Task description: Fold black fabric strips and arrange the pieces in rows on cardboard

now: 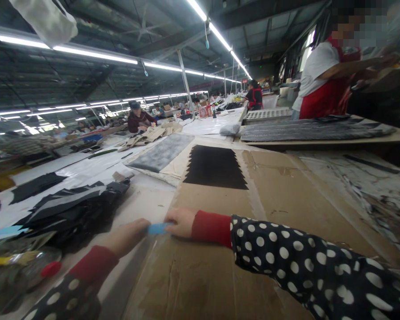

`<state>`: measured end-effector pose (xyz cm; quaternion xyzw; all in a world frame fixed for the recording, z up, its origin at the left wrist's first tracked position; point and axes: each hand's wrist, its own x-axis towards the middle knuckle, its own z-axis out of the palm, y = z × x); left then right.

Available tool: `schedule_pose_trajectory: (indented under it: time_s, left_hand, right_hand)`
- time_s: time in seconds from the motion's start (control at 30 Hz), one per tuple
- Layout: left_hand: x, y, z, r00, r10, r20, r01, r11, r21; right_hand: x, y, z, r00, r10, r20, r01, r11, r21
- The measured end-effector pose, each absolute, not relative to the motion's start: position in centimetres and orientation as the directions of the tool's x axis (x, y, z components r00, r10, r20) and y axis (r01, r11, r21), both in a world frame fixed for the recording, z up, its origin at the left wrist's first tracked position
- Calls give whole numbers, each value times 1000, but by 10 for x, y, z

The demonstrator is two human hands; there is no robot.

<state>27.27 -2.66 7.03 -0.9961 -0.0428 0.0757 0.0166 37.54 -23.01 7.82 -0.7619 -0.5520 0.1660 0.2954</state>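
Observation:
A small light blue piece (157, 229) is stretched between my two hands, above the left edge of the brown cardboard (206, 266). My left hand (128, 235) is closed on its left end, somewhat blurred. At its right end, my right hand (182, 223) grips it with bent fingers, low over the cardboard. Beyond my right hand, a black piece with zigzag side edges (216, 166) lies flat on the cardboard.
Dark fabric pieces (76, 209) are heaped at the left, with a clear bottle with a red cap (50, 269) nearer me. A grey panel (165, 152) lies beyond the cardboard. Grey strips (313, 130) cover a bench at the right, where a person in a red apron stands.

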Motion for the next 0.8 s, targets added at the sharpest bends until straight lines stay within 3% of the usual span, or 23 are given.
schedule_pose_trajectory:
  time_s: [0.1, 0.2, 0.27, 0.33, 0.47, 0.57, 0.67, 0.8]
  left_hand:
    - [279, -35, 86, 999, 38, -26, 36, -996, -84]
    - [295, -51, 102, 988, -74, 135, -48, -981, -187]
    - [311, -66, 107, 968, -157, 198, -110, -967, -228]
    - [331, -82, 108, 947, -220, 233, -167, -960, -227]
    - [378, -100, 102, 899, -270, 344, -230, -961, -153]
    - [415, -97, 96, 903, -192, 384, -159, -981, -114]
    - [453, -88, 86, 954, -35, 296, -4, -995, -104]
    - [496, -87, 62, 976, 132, 175, 145, -987, -68]
  right_hand:
    - [373, -232, 89, 348, 938, 9, 635, -229, -738]
    - [380, -233, 90, 226, 957, -182, 258, -239, -936]
    - [388, -236, 87, 155, 961, -230, 73, -243, -967]
    - [398, -245, 82, 277, 940, -199, 107, -236, -966]
    - [431, -280, 70, 653, 756, 34, 319, -235, -918]
    - [463, -314, 59, 801, 597, 47, 261, -278, -924]
    - [485, -338, 45, 893, 451, -16, 145, -320, -936]
    - [491, -334, 31, 875, 471, -107, 17, -252, -968]
